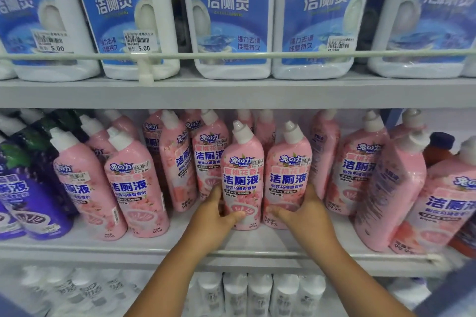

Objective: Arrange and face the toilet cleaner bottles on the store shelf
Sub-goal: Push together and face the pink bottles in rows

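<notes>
Two pink toilet cleaner bottles with white angled caps stand upright side by side at the middle shelf's front, labels facing me. My left hand (215, 216) grips the left pink bottle (242, 175) low on its left side, thumb across the front. My right hand (300, 211) grips the right pink bottle (288, 177) low on its right side. Several more pink bottles (134, 188) crowd the middle shelf (77, 247) around them, some leaning or turned sideways, such as one at the right (386, 198) showing its back label.
Purple bottles (28, 201) fill the shelf's left end and a red bottle with a dark cap (438, 147) stands at the far right. Large white-and-blue cleaner jugs (229, 15) line the upper shelf behind a rail (257, 54). White bottles (257, 293) fill the lower shelf.
</notes>
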Available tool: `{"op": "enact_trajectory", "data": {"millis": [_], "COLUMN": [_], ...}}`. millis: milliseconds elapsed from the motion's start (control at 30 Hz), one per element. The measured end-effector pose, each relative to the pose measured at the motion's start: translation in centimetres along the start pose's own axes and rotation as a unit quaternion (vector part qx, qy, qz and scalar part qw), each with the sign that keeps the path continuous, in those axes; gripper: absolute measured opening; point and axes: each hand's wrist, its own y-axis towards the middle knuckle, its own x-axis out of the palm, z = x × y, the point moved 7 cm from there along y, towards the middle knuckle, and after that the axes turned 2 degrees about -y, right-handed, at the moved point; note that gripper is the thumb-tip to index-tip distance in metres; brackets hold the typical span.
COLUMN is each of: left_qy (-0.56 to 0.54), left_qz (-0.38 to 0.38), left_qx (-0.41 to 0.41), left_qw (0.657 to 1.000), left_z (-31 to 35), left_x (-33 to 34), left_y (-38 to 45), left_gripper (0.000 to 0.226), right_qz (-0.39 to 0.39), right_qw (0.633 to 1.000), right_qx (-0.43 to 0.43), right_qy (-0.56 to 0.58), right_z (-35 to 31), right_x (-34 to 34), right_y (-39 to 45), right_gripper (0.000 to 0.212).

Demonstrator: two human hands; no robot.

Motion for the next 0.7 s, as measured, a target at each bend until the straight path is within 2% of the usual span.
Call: {"op": "enact_trajectory", "data": {"millis": [167,333,533,700], "left_qy": [0.0,-0.011,-0.006,-0.014], "left_qz": [-0.004,-0.016,-0.013,-0.002], "left_qx": [0.0,0.003,0.018,0.017], "left_qw": [1.0,1.0,1.0,1.0], "left_z": [0.6,1.1,1.2,0.9], "left_x": [1.6,2.9,3.3,1.6], "left_y": [0.2,0.5,0.3,-0.3], "left_gripper": [0.059,0.075,0.068,0.063], "right_qz": [0.009,0.009,-0.008,-0.055], "right_qw": [1.0,1.0,1.0,0.998], "right_qx": [-0.004,0.01,0.017,0.008], "right_qy": [0.01,0.022,0.015,-0.001], "right_z": [0.6,1.9,2.6,1.2], "right_x": [-0.8,-1.6,-2.0,-1.7], "right_y": [0.3,0.9,0.9,0.4], "right_gripper": [0.07,0.071,0.071,0.065]}}
